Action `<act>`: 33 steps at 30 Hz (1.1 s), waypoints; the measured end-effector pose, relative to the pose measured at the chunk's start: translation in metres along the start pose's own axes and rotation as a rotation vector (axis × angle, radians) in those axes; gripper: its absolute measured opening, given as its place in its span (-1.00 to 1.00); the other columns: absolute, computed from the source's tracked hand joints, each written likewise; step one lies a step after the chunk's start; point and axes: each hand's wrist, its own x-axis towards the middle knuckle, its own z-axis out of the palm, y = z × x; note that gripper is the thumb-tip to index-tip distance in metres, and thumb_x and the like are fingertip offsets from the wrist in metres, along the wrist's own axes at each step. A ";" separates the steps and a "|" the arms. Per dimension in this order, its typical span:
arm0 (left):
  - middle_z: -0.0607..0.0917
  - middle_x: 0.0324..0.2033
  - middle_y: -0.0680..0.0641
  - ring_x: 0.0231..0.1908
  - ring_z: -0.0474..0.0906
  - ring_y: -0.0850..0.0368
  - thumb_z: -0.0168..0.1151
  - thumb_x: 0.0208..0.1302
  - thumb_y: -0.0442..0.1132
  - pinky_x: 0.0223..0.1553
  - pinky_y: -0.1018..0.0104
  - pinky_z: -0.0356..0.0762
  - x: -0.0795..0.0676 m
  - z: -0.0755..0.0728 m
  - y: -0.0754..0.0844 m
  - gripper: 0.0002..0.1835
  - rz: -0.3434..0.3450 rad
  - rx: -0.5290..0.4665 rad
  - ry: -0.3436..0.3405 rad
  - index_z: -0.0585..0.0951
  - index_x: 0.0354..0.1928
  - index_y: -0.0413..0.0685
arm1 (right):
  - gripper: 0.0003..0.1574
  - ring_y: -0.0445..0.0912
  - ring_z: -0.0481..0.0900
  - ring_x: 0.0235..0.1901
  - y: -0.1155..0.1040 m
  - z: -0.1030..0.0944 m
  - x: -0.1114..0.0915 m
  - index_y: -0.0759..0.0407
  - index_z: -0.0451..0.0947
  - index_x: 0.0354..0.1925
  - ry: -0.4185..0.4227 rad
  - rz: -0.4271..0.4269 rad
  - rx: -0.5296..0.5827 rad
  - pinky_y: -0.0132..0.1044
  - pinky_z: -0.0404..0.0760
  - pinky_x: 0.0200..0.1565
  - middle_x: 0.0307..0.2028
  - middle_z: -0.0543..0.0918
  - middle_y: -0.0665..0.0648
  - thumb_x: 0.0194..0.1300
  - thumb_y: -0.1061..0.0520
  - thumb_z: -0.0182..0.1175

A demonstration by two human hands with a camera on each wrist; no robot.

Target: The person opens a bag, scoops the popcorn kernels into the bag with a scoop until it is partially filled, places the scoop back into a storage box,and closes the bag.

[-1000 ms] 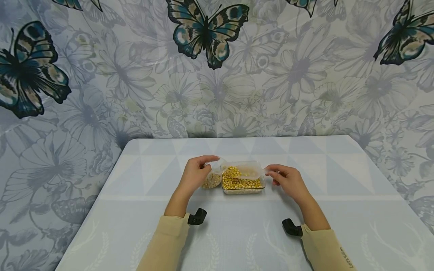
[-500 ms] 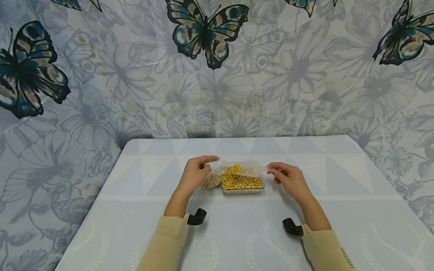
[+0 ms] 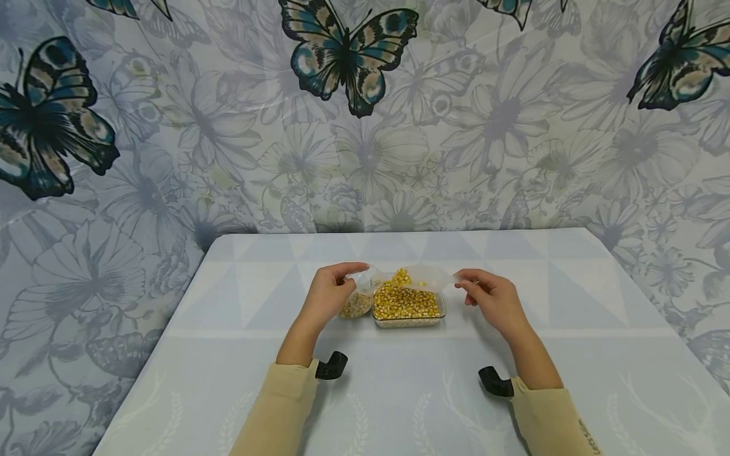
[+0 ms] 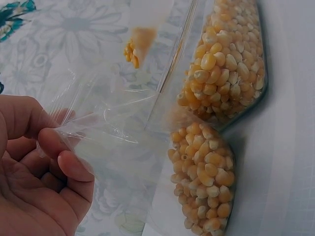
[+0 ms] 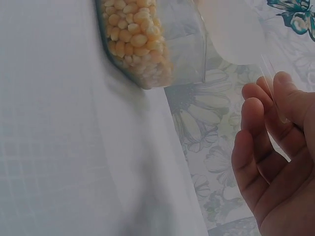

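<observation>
My right hand (image 3: 493, 297) pinches the thin handle of a translucent plastic scoop (image 5: 234, 32) between thumb and fingers. The scoop is raised over the back of a clear rectangular container (image 3: 407, 322) of yellow corn kernels (image 3: 407, 303). Some kernels (image 4: 132, 53) sit at the scoop's left end. To the container's left stands a clear plastic bag (image 4: 118, 115), its bottom filled with corn kernels (image 4: 204, 179). My left hand (image 3: 332, 291) pinches the bag's upper edge between thumb and fingers. The bag's mouth is hard to make out.
A pale table (image 3: 365, 392) with a triangle pattern carries the container and bag. Its far edge meets a wall covering (image 3: 399, 164) printed with flowers and butterflies. Black wrist cameras (image 3: 332, 365) stick out from both sleeves.
My right hand has moved slightly right and up, lifting the scoop from the corn with kernels at its left end. My left hand stays on the bag.
</observation>
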 end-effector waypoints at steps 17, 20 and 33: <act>0.65 0.18 0.04 -0.68 0.12 0.16 0.01 0.33 -0.42 -0.64 0.38 0.17 0.000 0.000 0.001 -0.52 0.008 -0.002 -0.004 0.72 0.09 0.25 | -0.71 -0.26 0.59 -0.52 -0.010 -0.005 -0.001 0.17 0.68 0.05 0.043 -0.050 0.000 -0.38 0.62 -0.40 -0.22 0.76 0.30 0.42 0.16 0.20; 0.65 0.19 0.04 -0.69 0.11 0.16 0.01 0.33 -0.42 -0.65 0.38 0.17 0.000 0.000 0.001 -0.51 0.007 0.001 -0.008 0.72 0.10 0.25 | -0.73 -0.26 0.59 -0.52 -0.011 -0.006 -0.001 0.17 0.69 0.02 0.052 -0.056 0.001 -0.37 0.62 -0.40 -0.26 0.78 0.21 0.42 0.15 0.20; 0.66 0.19 0.04 -0.69 0.09 0.16 0.02 0.33 -0.43 -0.65 0.38 0.15 0.001 0.000 0.000 -0.51 0.021 -0.002 -0.033 0.70 0.14 0.18 | -0.74 -0.24 0.61 -0.52 -0.021 -0.007 -0.003 0.18 0.68 0.01 0.061 -0.097 0.018 -0.38 0.64 -0.39 -0.34 0.73 -0.14 0.41 0.16 0.20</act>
